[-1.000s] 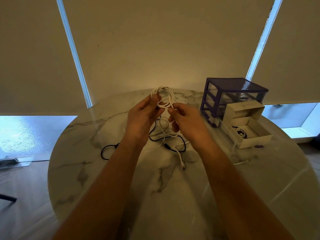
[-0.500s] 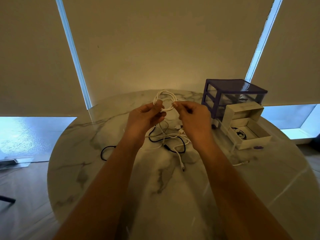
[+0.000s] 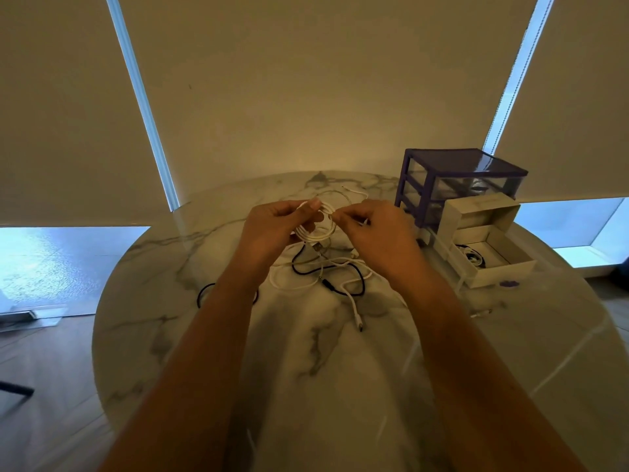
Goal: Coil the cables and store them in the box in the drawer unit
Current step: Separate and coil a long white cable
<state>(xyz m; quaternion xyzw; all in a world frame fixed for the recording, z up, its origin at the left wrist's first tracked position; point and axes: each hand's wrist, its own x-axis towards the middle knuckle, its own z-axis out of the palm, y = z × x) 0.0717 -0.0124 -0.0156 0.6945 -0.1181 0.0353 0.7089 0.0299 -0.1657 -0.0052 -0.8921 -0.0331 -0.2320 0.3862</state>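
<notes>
Table: round marble table (image 3: 306, 386) fills the near view; both bare forearms reach across it from the bottom edge.
Loose cables: a white cable (image 3: 354, 308) and a black cable (image 3: 343, 287) lie tangled on the marble under the hands; the white one's plug end points toward the viewer, and a black loop shows just left of the left forearm.
Left hand: left hand (image 3: 272, 229) is raised above the tangle, thumb and fingers pinching the left side of the coil.
Coil: a white coil (image 3: 318, 229) of several turns hangs between the two hands, off the table, not yet in the box.
Right hand: right hand (image 3: 377, 233) has its fingers curled, the tips pinching the white cable at the coil's right edge; a loose strand arcs up behind the fingers, though its end is hard to trace.
Box: open white box (image 3: 503, 267) sits in the pulled-out bottom drawer, right of the right hand, lid flap upright; a coiled cable appears to lie inside.
Drawers: purple-framed drawers (image 3: 456, 172) with clear fronts stand behind the box at the far right of the table.
Blinds: beige blinds (image 3: 306, 80) hang beyond the table, daylight showing below them.
</notes>
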